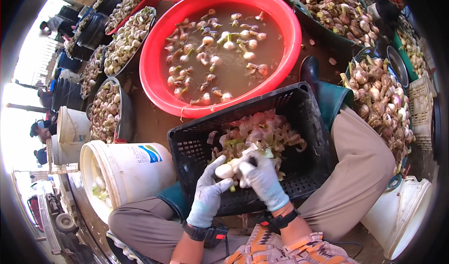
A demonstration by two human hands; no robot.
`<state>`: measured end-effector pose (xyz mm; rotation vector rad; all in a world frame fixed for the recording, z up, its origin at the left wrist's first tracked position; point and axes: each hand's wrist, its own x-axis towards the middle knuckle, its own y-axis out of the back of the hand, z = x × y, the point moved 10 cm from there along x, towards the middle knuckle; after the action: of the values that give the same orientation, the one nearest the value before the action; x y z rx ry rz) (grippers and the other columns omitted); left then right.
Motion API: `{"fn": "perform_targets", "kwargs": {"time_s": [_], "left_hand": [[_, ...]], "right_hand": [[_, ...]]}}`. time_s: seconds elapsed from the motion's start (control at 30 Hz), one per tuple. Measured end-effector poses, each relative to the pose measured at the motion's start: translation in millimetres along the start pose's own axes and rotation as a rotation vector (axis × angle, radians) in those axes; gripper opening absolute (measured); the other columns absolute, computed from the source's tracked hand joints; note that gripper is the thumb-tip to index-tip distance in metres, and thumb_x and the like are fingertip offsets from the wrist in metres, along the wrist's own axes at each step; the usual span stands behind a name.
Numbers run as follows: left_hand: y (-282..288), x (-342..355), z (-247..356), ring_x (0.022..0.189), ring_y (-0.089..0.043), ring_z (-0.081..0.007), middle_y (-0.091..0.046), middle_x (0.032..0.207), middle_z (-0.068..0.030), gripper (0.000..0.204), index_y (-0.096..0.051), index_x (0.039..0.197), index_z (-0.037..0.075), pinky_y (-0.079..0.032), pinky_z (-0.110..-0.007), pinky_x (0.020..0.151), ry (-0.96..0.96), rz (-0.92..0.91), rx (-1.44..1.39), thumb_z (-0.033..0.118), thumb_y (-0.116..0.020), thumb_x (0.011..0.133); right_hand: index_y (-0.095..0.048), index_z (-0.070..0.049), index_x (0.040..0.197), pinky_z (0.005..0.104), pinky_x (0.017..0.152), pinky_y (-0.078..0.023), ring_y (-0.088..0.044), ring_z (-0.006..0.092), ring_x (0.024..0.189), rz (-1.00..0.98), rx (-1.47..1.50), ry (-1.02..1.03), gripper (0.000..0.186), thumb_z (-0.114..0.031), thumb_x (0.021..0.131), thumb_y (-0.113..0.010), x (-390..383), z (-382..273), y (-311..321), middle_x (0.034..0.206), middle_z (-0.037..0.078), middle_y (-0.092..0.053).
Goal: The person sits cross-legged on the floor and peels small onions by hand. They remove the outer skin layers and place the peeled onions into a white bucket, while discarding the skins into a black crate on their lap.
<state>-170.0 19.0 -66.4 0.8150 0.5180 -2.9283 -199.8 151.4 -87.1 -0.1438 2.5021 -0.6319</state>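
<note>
My left hand, in a pale work glove, grips a whitish garlic bulb between thumb and fingers over a black plastic crate. Close beside it, my right hand, gloved too, is closed at the bulb's other side; its fingertips partly hide what they pinch. Below and beyond the hands, a heap of loose garlic skins, pinkish and cream, lies in the crate. A bit of green stem shows under the bulb.
A large red tub of muddy water with floating garlic bulbs stands ahead. At left, a white bucket lies tilted with pale garlic inside. Tubs of garlic crowd the right, others the left. A white bucket sits at lower right.
</note>
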Motion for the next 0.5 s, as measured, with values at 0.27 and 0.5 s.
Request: {"fn": "perform_targets", "kwargs": {"time_s": [0.27,0.5], "left_hand": [[13,-5,6,0.109,-0.062,-0.0189,-0.062,0.124,-0.0115,0.048,-0.051,0.134,0.000,-0.048,-0.031,0.099,0.014,0.127,-0.109,0.007,-0.068,0.089],[14,-4,16,0.110,-0.061,-0.0173,-0.066,0.117,-0.0097,0.042,-0.059,0.126,-0.001,-0.047,-0.031,0.098,-0.135,0.124,0.114,0.013,-0.072,0.088]], "right_hand": [[-0.070,-0.003,0.106,0.0349,0.071,-0.053,-0.068,0.0274,0.080,-0.027,-0.748,0.450,0.027,-0.014,0.081,-0.075,-18,-45,-27,0.091,0.013,-0.068],[-0.068,-0.003,0.094,0.0348,0.062,-0.052,-0.064,0.0306,0.068,0.056,-0.778,0.439,0.016,-0.010,0.080,-0.073,-12,-32,-20,0.080,0.015,-0.065]]}}
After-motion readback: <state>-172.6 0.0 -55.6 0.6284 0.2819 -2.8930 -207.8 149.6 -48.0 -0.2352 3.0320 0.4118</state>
